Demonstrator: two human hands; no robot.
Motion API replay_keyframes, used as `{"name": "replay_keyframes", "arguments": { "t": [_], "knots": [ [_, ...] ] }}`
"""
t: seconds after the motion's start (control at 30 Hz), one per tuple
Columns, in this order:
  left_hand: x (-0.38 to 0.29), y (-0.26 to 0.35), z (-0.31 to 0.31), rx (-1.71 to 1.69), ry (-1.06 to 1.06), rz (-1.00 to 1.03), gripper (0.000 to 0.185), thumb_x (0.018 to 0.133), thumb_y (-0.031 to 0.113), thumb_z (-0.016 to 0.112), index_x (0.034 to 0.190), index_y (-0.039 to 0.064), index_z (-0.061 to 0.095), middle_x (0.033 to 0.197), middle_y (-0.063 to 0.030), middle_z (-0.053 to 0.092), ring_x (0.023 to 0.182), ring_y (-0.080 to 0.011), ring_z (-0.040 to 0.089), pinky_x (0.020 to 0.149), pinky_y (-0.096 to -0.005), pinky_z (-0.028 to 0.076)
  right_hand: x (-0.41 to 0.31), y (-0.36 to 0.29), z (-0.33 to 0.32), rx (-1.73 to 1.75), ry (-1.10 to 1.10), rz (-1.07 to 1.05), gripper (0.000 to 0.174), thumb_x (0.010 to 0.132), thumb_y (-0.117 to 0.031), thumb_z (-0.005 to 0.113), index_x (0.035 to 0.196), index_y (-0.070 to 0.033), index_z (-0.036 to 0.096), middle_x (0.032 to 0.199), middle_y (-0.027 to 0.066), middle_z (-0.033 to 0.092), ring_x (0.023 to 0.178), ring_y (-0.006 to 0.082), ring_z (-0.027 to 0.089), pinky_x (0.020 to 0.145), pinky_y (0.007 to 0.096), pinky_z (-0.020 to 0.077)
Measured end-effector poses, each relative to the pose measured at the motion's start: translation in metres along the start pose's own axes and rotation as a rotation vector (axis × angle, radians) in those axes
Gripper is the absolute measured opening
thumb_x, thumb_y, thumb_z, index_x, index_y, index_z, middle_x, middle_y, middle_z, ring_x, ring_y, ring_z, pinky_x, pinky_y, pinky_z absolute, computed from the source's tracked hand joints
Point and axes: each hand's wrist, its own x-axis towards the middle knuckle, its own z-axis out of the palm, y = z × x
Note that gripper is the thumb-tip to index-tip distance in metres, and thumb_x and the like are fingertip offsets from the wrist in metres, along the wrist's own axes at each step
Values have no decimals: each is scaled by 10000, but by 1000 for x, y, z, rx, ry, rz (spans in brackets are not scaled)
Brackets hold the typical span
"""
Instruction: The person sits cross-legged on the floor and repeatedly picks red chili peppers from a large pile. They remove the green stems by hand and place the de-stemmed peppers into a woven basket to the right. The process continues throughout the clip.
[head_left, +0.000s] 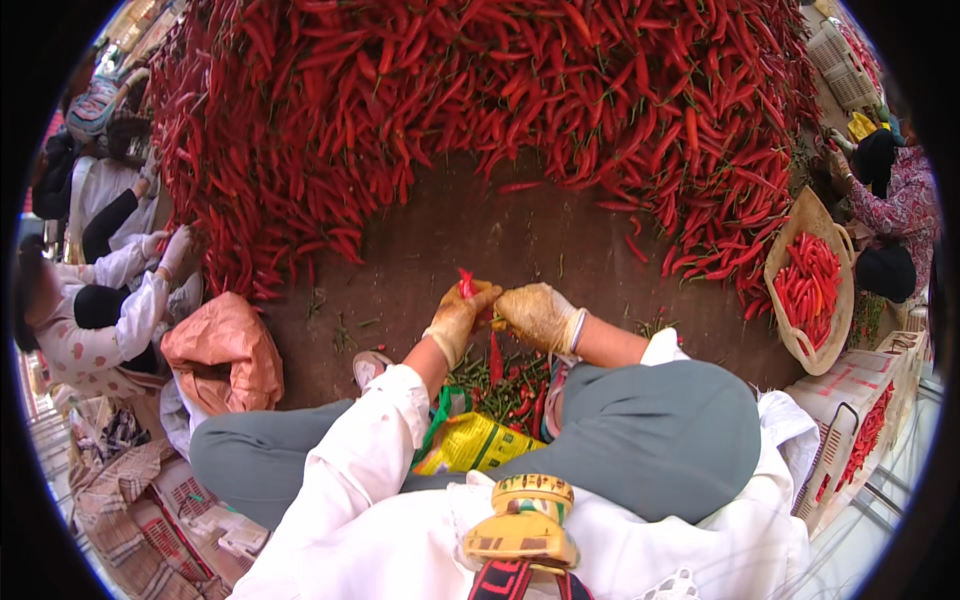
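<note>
My left hand (457, 311), in a stained work glove, is closed around red chili peppers (466, 285) whose ends stick up past the fingers. My right hand (536, 315), also in a stained glove, nearly touches it, with its fingers curled inward. Whether anything is pinched in the right fingertips is hidden. A single red chili (496, 361) points downward just below the hands; I cannot tell if it hangs, falls or rests. Between my legs, green stems (480, 390) and some chilies lie beside a yellow and green printed bag (480, 444).
A large heap of red chilies (480, 82) curves around the brown surface (465, 225) before me. An oval basket (787, 232) of chilies stands right, near plastic crates (832, 442). A reddish woven sack (225, 345) stands left. Co-workers sit on both sides, one gloved hand (176, 247) at the heap.
</note>
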Motion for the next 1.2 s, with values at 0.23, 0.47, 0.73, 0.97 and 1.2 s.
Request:
{"name": "replay_keyframes", "arguments": {
  "t": [0.23, 0.47, 0.73, 0.97, 1.2],
  "knots": [
    [-31, 26, 26, -41, 53, 319, 217, 916, 127, 633, 1126, 80, 604, 959, -27, 694, 758, -82, 611, 607, -206, 456, -2, 44, 9, 447, 89, 768, 196, 941, -211, 552, 985, -40, 638, 836, 144, 682, 752, 263, 672, 635, 363, 521],
    [-23, 26, -7, -411, -310, 37, 477, 940, 279, 606, 1347, 58, 492, 1209, -133, 623, 893, -162, 637, 696, -267, 523, -17, 53, -16, 1460, 110, 308, 247, 985, -168, 500, 1151, -32, 622, 781, -18, 592, 625, 41, 447, 576, 198, 397],
    [-3, 9, 9, -381, -252, -21, 389, 963, 319, 568, 1233, 39, 565, 1186, -142, 635, 874, -203, 648, 686, -294, 524, -11, 17, 3, 1376, -88, 406, 361, 935, -393, 611, 972, -38, 668, 764, 13, 620, 642, 80, 496, 585, 234, 422],
    [17, 13, -18, -194, 181, 50, 223, 937, 208, 623, 1004, -3, 604, 952, -129, 687, 800, -211, 680, 723, -320, 565, 4, 47, 4, 218, -156, 232, 202, 863, -245, 616, 915, -64, 688, 881, 173, 677, 862, 361, 658, 709, 424, 512],
    [-1, -1, -37, -77, 43, -87, 236, 917, 124, 619, 1126, 13, 616, 885, -91, 676, 757, -175, 644, 669, -292, 536, 156, 159, -22, -331, 48, 216, 127, 786, -106, 613, 866, -62, 701, 827, 176, 679, 795, 327, 682, 641, 396, 537]
  ]
}}
